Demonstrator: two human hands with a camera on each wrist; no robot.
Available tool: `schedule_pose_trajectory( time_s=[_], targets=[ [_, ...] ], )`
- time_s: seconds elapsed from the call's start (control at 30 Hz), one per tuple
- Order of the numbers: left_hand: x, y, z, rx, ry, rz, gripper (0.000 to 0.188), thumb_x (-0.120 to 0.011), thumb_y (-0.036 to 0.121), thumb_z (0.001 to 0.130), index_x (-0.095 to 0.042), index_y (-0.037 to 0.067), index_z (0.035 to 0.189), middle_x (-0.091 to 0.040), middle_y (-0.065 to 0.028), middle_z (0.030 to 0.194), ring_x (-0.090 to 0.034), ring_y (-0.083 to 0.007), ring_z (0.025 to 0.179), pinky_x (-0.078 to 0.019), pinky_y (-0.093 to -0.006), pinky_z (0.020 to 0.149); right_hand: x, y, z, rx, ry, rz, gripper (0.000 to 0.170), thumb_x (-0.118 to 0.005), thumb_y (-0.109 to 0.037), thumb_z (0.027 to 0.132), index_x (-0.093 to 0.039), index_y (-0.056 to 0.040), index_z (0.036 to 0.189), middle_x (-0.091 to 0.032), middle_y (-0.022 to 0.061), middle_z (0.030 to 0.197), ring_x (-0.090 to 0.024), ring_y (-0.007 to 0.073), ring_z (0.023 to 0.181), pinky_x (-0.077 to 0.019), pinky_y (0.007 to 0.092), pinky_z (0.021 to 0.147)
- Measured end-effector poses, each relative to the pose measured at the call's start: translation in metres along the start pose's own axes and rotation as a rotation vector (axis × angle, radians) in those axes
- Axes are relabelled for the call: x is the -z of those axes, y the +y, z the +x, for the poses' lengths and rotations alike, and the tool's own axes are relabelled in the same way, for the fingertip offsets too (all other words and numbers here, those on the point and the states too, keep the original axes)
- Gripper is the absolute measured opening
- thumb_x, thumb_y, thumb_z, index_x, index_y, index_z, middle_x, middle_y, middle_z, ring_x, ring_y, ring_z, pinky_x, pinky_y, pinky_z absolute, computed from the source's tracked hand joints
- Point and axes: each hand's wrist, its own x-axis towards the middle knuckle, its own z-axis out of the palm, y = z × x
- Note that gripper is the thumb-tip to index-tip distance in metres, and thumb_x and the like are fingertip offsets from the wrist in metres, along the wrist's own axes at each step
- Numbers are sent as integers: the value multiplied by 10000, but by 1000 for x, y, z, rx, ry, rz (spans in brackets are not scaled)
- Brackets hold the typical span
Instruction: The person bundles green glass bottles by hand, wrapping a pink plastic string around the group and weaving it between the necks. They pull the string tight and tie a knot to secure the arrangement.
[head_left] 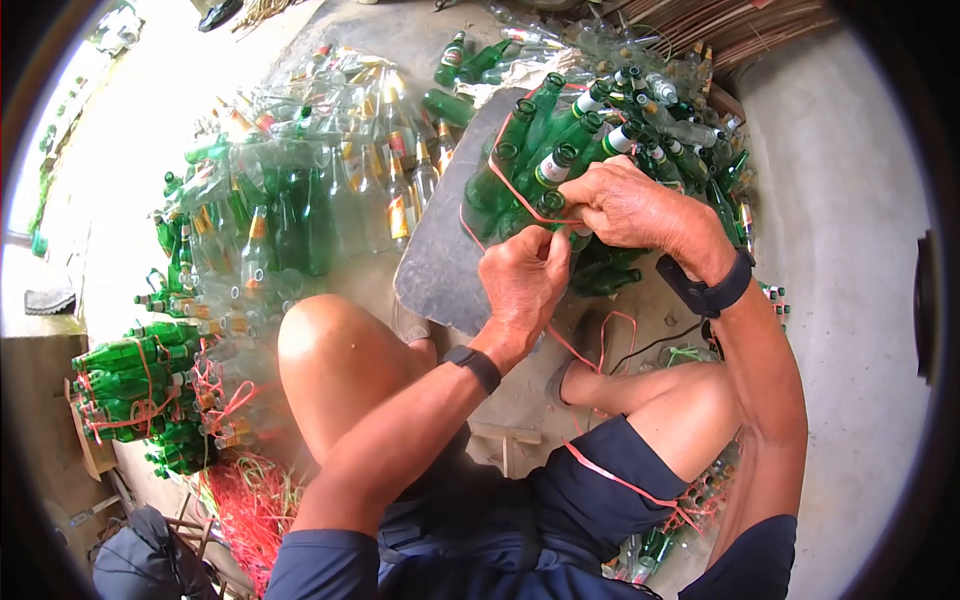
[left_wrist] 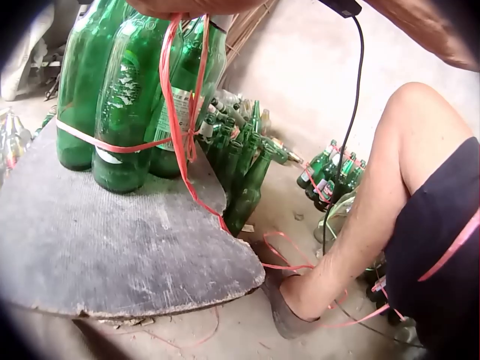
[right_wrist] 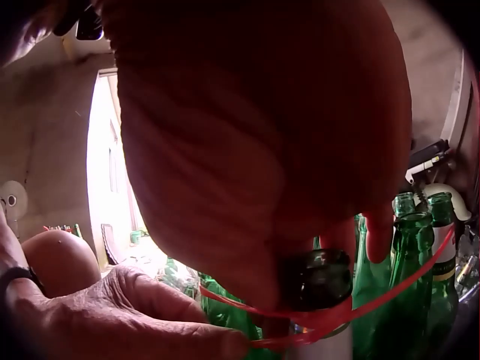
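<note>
A bundle of upright green bottles stands on a dark flat board in front of the person. Pink plastic twine runs round the necks and also round the lower part of the bottles in the left wrist view. At the near side of the bundle, the left hand pinches the twine between thumb and fingers. Close beside it the right hand grips the twine at a near bottle's neck. The right wrist view shows the twine drawn across a dark bottle mouth; the right palm hides much of the rest.
Clear and green bottles are heaped on the left, and more bottles lie behind the bundle. Tied green bottles sit at far left, near a tangle of red twine. A black cord hangs by the right leg. A wall borders the right side.
</note>
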Motion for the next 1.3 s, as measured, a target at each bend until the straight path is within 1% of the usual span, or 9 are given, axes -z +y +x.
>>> schedule_pose_trajectory(
  time_s=[0.17, 0.47, 0.7, 0.8, 0.87, 0.9, 0.97, 1.07, 1.3],
  targets=[
    [2, 0, 0, 45, -27, -40, 297, -765, 217, 895, -687, 12, 695, -631, -190, 617, -637, -372, 535, -505, -423, 532, 11, -8, 12, -97, -222, 32, 172, -592, -126, 911, -716, -99, 1027, -743, 166, 951, -677, 404, 995, -450, 523, 930],
    [1, 1, -2, 90, -16, -72, 266, -768, 221, 897, -731, 8, 743, -671, -187, 654, -678, -333, 555, -528, -401, 557, 12, -5, 23, -124, -326, -70, 204, -601, -200, 930, -710, -77, 1051, -748, 194, 1000, -685, 418, 1027, -459, 549, 901],
    [-1, -2, -2, 157, -46, -119, 282, -758, 251, 915, -753, -7, 799, -689, -196, 680, -698, -335, 586, -539, -408, 584, 10, -1, 27, -162, -317, 32, 230, -597, -218, 914, -718, -43, 1003, -745, 215, 986, -687, 448, 997, -494, 549, 860],
    [0, -1, -3, 193, -73, -131, 292, -743, 260, 933, -757, -11, 824, -695, -200, 697, -706, -338, 603, -543, -413, 599, 9, -1, 27, -146, -263, 54, 238, -602, -224, 909, -719, -24, 963, -740, 214, 927, -703, 428, 914, -519, 521, 814],
    [0, -1, -4, 206, -85, -163, 295, -728, 256, 950, -753, -14, 834, -691, -206, 707, -703, -333, 608, -535, -415, 599, 13, -2, 29, -196, -318, 162, 219, -607, -192, 890, -708, -2, 930, -710, 211, 827, -696, 346, 782, -522, 474, 728],
    [0, 0, -4, 207, -86, -163, 295, -728, 256, 950, -753, -14, 834, -691, -206, 707, -703, -333, 608, -535, -415, 599, 14, -1, 30, -197, -318, 163, 219, -607, -192, 890, -708, -2, 930, -710, 211, 827, -696, 346, 782, -522, 474, 728],
    [-1, 1, -5, 186, -48, -209, 429, -715, 262, 983, -656, -63, 710, -548, -45, 542, -464, -50, 593, -444, -329, 535, 17, 2, 32, -153, -375, 234, 199, -606, -145, 863, -694, 29, 901, -664, 174, 731, -644, 241, 694, -506, 419, 657],
    [-2, 0, -6, 207, -64, -236, 454, -695, 262, 994, -623, -58, 680, -528, -29, 537, -451, -50, 587, -425, -330, 523, 16, 4, 33, -124, -331, 202, 158, -605, -88, 831, -663, 55, 867, -600, 121, 662, -568, 170, 645, -466, 389, 601],
    [-4, -2, -7, 271, -101, -278, 467, -669, 257, 1005, -591, -45, 658, -490, 33, 567, -435, -44, 600, -383, -313, 513, 11, 7, 29, -109, -257, 372, 91, -606, -34, 789, -594, 55, 781, -492, 53, 605, -470, 120, 598, -389, 376, 536]
  ],
)
